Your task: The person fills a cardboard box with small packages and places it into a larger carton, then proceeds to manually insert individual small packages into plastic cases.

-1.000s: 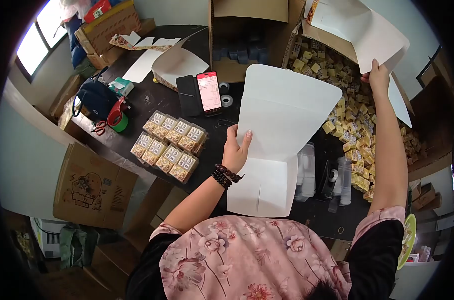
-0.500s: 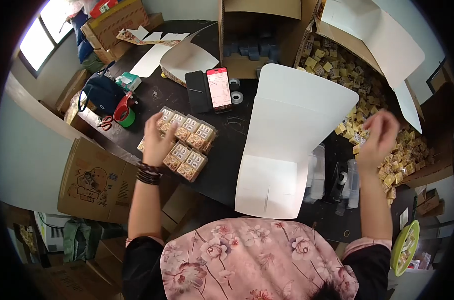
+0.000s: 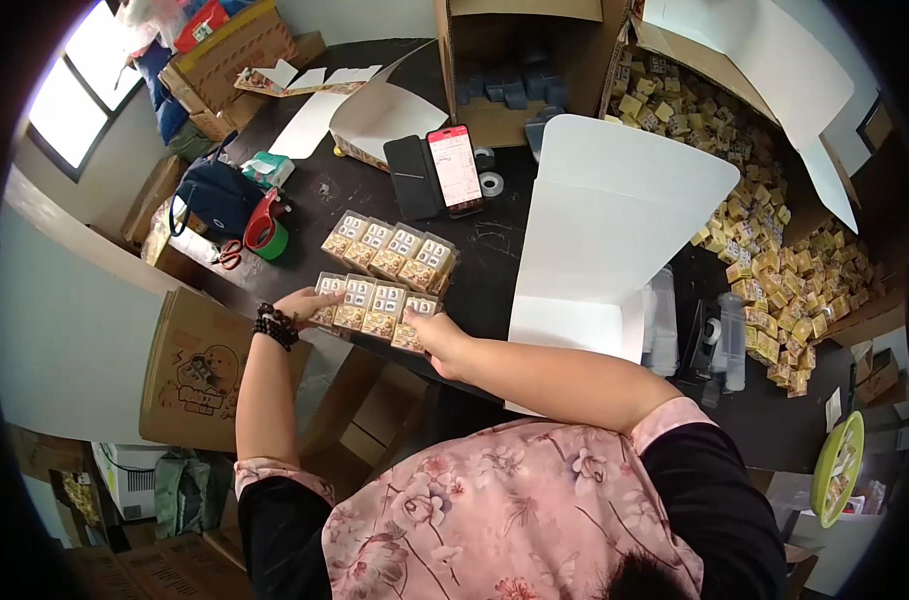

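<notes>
In the head view two rows of small yellow-and-brown printed boxes with white dotted tops are on the dark table. My left hand (image 3: 303, 305) is closed on the left end of the near row of small boxes (image 3: 372, 312), thumb over the top. At the right end my right hand (image 3: 441, 342) grips the same row, its forearm crossing in front of my body. Just behind, the far row of small boxes (image 3: 390, 250) is touched by neither hand. An open white carton (image 3: 615, 220) with its lid raised stands to the right, partly behind my right forearm.
Many loose yellow boxes (image 3: 775, 290) spill from a large carton at the right. A phone (image 3: 455, 170) and tape roll (image 3: 491, 184) lie behind the rows. Left are red scissors (image 3: 231, 254), a tape dispenser (image 3: 266, 226) and a dark bag (image 3: 215, 195). Clear plastic cases (image 3: 661, 325) stand right.
My right hand has come from the loose boxes on the right across to the near row. My left hand has moved down to that row's left end. The near row now shows more boxes.
</notes>
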